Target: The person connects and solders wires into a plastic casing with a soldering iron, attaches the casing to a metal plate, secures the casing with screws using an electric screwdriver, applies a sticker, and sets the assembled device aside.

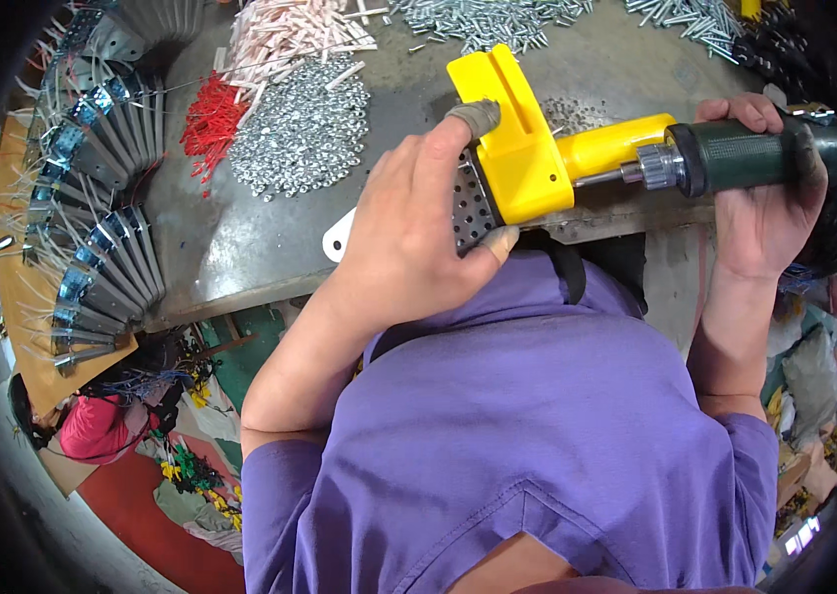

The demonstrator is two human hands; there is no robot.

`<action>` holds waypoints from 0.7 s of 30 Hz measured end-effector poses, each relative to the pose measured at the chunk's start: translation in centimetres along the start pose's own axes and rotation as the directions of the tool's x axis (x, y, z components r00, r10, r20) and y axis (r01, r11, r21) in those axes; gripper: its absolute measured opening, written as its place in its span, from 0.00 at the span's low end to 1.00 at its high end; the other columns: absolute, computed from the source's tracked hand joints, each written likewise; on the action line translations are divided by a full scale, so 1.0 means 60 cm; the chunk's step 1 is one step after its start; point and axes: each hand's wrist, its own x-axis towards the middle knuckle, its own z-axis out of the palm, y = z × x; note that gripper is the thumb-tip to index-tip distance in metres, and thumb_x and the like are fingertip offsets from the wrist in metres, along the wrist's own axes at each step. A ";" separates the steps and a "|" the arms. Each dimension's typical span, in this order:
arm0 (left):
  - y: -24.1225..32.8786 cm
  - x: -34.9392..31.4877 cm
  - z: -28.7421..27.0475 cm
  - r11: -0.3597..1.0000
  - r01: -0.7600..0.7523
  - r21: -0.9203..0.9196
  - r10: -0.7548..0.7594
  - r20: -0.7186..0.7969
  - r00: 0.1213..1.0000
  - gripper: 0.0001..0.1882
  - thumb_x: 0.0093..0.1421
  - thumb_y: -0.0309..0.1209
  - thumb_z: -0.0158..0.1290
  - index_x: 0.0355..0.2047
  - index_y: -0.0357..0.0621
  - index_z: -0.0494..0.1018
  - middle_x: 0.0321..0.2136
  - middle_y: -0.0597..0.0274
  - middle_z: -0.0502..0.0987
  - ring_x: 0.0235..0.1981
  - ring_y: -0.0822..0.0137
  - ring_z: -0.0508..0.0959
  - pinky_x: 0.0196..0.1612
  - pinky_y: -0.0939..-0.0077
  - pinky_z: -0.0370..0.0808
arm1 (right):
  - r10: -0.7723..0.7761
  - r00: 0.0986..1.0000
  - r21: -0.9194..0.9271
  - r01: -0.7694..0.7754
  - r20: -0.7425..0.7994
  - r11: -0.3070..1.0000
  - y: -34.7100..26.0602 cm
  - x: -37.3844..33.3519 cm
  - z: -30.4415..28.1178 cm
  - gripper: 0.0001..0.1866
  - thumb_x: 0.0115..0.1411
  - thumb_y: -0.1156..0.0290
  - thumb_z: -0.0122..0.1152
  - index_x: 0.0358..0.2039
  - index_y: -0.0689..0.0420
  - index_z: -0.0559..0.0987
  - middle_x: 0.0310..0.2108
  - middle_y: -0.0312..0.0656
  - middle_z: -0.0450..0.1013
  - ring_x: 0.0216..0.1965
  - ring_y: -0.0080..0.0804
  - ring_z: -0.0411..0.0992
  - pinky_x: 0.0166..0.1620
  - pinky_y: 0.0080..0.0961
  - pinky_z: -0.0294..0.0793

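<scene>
My left hand (408, 218), with tape around the thumb and a fingertip, grips a yellow plastic housing (517, 139) joined to a perforated metal plate (473, 208). A white tab (337, 238) with a hole sticks out beyond that hand. My right hand (765, 198) is wrapped around a dark green power screwdriver (745, 156), held level. Its bit points left and reaches the right side of the yellow housing; the exact contact point is hard to see. Just behind the bit lies a yellow handle-shaped part (616, 148), extending from the housing toward the screwdriver.
On the grey metal table (240, 247) lie heaps of nuts (304, 129), red pieces (208, 124), pale tubes (290, 40) and screws (488, 20). Stacked metal parts with wires (106, 267) stand at the left. Black cables (804, 59) bunch at the right.
</scene>
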 end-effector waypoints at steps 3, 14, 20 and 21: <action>-0.007 0.007 0.004 0.994 -0.064 -0.084 0.061 -0.038 0.997 0.39 0.41 0.28 0.64 0.54 0.36 0.60 0.48 0.46 0.69 0.48 0.50 0.73 0.51 0.64 0.71 | 0.019 0.999 -0.033 -0.018 0.035 0.999 0.000 -0.011 -0.007 0.16 0.53 0.73 0.57 0.38 0.64 0.64 0.37 0.41 0.60 0.44 0.34 0.62 0.65 0.43 0.46; -0.096 -0.102 -0.068 0.896 0.306 0.322 -0.136 -0.458 0.879 0.23 0.56 0.23 0.53 0.52 0.32 0.63 0.43 0.45 0.72 0.44 0.51 0.74 0.50 0.63 0.69 | -0.124 0.992 -0.151 0.120 -0.012 0.981 -0.103 -0.001 -0.003 0.11 0.48 0.80 0.56 0.33 0.64 0.67 0.31 0.42 0.59 0.41 0.34 0.61 0.63 0.44 0.49; -0.120 -0.141 -0.076 0.813 0.460 0.357 -0.257 -0.489 0.833 0.17 0.58 0.24 0.53 0.48 0.38 0.68 0.38 0.46 0.76 0.41 0.49 0.76 0.45 0.64 0.71 | -0.170 0.973 -0.194 0.139 -0.157 0.971 -0.086 -0.008 -0.001 0.19 0.48 0.80 0.55 0.41 0.70 0.63 0.34 0.45 0.61 0.45 0.37 0.61 0.63 0.44 0.48; -0.118 -0.129 -0.081 0.850 0.489 0.194 -0.357 -0.470 0.807 0.18 0.58 0.23 0.53 0.48 0.38 0.66 0.38 0.45 0.75 0.40 0.49 0.76 0.45 0.64 0.71 | -0.122 0.985 -0.128 0.106 -0.123 0.986 -0.082 -0.010 -0.008 0.18 0.47 0.81 0.56 0.39 0.68 0.63 0.34 0.44 0.61 0.44 0.37 0.62 0.64 0.45 0.47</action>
